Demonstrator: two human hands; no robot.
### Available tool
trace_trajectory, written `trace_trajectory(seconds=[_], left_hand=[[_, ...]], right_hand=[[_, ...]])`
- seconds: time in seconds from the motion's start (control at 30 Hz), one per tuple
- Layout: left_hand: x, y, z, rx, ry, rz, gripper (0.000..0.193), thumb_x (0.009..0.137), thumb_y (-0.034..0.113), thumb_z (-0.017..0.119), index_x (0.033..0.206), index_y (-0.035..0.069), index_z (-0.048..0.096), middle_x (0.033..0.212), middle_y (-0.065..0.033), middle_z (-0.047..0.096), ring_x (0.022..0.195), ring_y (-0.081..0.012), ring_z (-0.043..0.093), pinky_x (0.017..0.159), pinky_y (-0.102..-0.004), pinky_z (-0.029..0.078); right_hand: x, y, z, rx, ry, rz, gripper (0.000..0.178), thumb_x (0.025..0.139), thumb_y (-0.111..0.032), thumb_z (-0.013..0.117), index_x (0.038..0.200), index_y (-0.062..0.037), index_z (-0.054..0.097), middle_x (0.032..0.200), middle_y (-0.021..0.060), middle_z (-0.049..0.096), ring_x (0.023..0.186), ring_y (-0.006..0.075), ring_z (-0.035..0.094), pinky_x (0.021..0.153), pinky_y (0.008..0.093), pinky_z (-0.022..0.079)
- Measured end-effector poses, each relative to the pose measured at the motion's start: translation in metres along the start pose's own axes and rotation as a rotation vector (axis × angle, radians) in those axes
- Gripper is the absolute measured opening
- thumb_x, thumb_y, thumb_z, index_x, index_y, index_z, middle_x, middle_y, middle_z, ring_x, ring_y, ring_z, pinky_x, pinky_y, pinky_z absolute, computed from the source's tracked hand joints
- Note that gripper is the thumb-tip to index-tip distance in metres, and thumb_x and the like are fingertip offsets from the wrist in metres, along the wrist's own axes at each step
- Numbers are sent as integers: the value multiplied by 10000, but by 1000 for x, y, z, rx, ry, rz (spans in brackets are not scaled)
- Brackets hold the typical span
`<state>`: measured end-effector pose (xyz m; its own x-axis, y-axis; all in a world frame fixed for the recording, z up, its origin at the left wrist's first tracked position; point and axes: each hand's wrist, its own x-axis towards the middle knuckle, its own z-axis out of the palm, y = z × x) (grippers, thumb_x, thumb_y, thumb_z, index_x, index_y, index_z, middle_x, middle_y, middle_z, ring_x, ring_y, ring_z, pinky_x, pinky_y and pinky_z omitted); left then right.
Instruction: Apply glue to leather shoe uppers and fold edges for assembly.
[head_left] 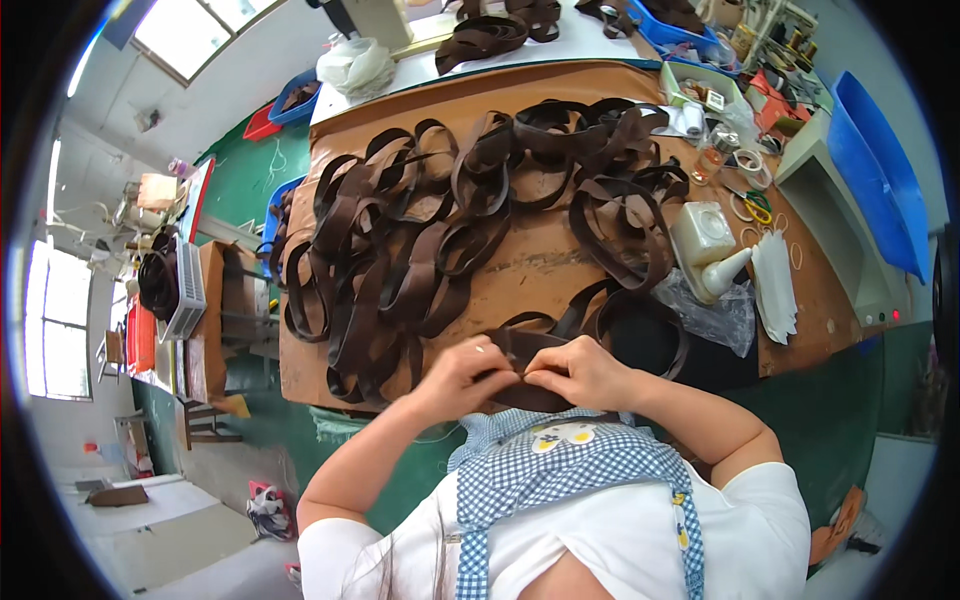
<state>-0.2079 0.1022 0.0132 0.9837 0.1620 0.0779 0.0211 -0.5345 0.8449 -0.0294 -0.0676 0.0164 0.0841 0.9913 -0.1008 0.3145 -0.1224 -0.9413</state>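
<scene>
Close to my body, at the near edge of the table, both my hands pinch a dark brown strap (533, 347). My left hand (466, 377) has its thumb and fingertips closed on it. Right beside it, my right hand (580, 374) grips the same strap, the fingertips of the two hands almost meeting. Part of the strap hangs below my hands in front of the checked apron; another part runs onto the table. Beyond my hands lies a big tangled heap of brown strap loops (420, 240), spread over the brown tabletop (525, 275).
On the right stand a white square container (702, 232), a white squeeze bottle (727, 270), a clear plastic bag (715, 312), yellow-handled scissors (760, 208) and rolls of tape (752, 168). A blue tray (878, 170) leans at the far right. More strap coils (482, 40) lie on a white table behind.
</scene>
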Motion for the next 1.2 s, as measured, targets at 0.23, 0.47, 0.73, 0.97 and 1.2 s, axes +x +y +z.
trace_trajectory(seconds=[0.23, 0.47, 0.73, 0.97, 1.2], left_hand=[[50, -14, -42, 617, 250, 294, 230, 758, 152, 769, 940, 62, 661, 1084, -76, 630, 1090, -308, 556, 1011, -430, 405], [58, -58, 20, 416, 196, -22, 628, 771, 71, 759, 1328, 21, 474, 1334, -203, 492, 1258, -397, 452, 1056, -456, 397], [-10, -117, 100, 448, -76, -433, 489, 801, 145, 744, 1225, 1, 548, 1192, -204, 550, 1148, -387, 502, 994, -428, 430], [-34, -125, 108, 448, 68, -567, 480, 740, 105, 777, 1161, 7, 569, 1131, -180, 565, 1119, -350, 523, 941, -405, 469], [-64, -160, 107, 533, -27, -696, 251, 819, 151, 711, 1009, 21, 613, 969, -186, 649, 932, -378, 649, 808, -472, 526]], right_hand=[[2, 56, -39, -719, 412, -430, 109, 769, -80, 720, 844, -34, 655, 780, 93, 657, 736, 270, 650, 736, 369, 511], [-22, 185, -71, -1480, 272, 227, 116, 801, -139, 582, 901, -84, 604, 857, 78, 596, 835, 235, 609, 740, 351, 454], [4, 204, -106, -1521, 98, 449, 564, 772, -146, 642, 1277, 81, 534, 1184, 203, 602, 1130, 299, 524, 976, 360, 404], [13, 200, -130, -1261, 206, 457, 232, 717, -57, 668, 939, -44, 601, 960, 166, 665, 863, 309, 658, 782, 408, 516], [61, 86, -59, -1024, 529, 133, 183, 845, -142, 641, 938, -31, 530, 883, 149, 622, 824, 326, 652, 705, 427, 536]])
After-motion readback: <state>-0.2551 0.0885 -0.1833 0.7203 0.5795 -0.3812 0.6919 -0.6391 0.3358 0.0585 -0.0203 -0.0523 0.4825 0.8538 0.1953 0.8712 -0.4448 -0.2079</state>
